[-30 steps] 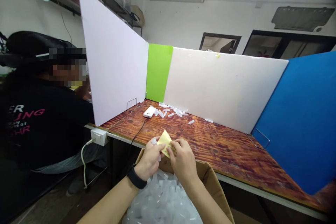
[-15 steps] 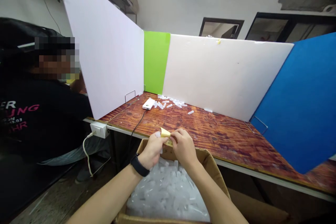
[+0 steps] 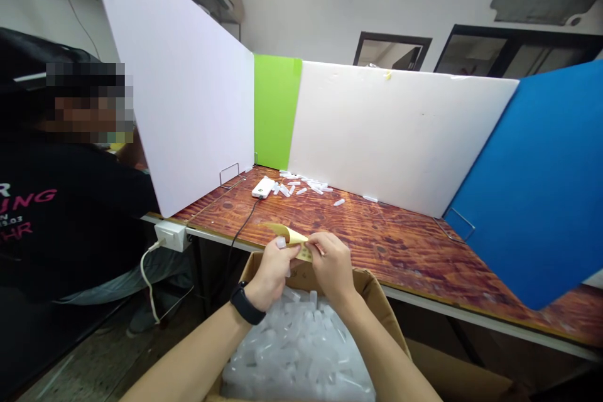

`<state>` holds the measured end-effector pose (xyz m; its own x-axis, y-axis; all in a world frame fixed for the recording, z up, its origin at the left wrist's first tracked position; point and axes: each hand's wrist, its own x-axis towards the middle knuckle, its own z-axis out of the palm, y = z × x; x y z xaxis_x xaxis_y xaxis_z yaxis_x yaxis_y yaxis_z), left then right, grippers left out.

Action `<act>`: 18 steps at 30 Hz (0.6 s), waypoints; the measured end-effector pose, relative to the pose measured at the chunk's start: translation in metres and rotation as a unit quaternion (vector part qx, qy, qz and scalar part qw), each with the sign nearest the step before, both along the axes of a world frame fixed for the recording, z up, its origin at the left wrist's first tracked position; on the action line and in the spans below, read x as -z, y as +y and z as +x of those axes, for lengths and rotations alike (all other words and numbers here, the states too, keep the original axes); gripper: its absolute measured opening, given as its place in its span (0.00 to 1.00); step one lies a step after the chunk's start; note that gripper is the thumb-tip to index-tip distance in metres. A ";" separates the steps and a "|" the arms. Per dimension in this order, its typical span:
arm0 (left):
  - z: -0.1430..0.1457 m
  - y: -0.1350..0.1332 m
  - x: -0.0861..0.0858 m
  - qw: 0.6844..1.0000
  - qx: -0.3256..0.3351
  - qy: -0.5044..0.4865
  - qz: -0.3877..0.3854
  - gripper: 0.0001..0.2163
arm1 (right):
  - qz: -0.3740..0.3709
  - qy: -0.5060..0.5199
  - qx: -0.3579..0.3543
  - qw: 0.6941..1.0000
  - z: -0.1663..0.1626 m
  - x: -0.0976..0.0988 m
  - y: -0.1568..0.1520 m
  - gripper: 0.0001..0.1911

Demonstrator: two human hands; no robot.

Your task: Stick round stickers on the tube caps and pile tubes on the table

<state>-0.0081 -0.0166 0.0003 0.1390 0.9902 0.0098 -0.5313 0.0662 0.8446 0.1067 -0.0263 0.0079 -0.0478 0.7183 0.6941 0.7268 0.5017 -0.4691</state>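
My left hand (image 3: 272, 273), with a black wristband (image 3: 247, 303), pinches a small translucent plastic piece (image 3: 281, 242) against a yellow sheet of adhesive-backed paper (image 3: 288, 234). My right hand (image 3: 332, 267) grips the sheet's other end, so the sheet bends between my fingers. Just below my hands stands an open cardboard box (image 3: 372, 292), filled with many translucent plastic pieces (image 3: 296, 352). Part of the sheet is hidden by my fingers.
A wood-grain table (image 3: 377, 245) lies ahead, with white, green and blue divider panels (image 3: 391, 132) along it. Scattered translucent pieces (image 3: 301, 187) lie near a white power bank (image 3: 262, 187) and its black cable (image 3: 242, 232). A seated co-worker (image 3: 66, 201) is beyond the left panel.
The yellow sheet's free end now sticks out further to the left, and the sheet lies flatter. My hands have stayed over the box's near edge, and the view has shifted slightly.
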 end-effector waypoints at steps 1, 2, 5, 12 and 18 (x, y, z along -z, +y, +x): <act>0.000 -0.001 0.000 1.000 0.001 -0.006 -0.001 0.11 | 0.005 0.007 -0.010 1.000 0.000 0.000 0.000 0.08; -0.001 -0.001 -0.001 1.000 0.001 -0.010 -0.002 0.11 | 0.007 0.014 -0.020 1.000 0.000 0.000 0.000 0.08; -0.002 -0.003 0.001 1.000 -0.001 -0.015 0.004 0.12 | 0.002 0.020 -0.045 0.999 0.001 0.000 -0.001 0.08; -0.001 -0.004 0.001 0.999 -0.030 0.002 0.011 0.12 | -0.016 0.035 -0.054 0.998 0.002 -0.001 -0.001 0.06; 0.000 -0.006 0.002 0.998 -0.058 0.007 0.027 0.13 | 0.012 0.032 -0.050 0.998 0.000 0.000 -0.001 0.08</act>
<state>-0.0080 -0.0226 -0.0018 0.0230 0.9978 0.0626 -0.5200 -0.0415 0.8532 0.1067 -0.0277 0.0077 -0.0741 0.6951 0.7151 0.6414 0.5823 -0.4995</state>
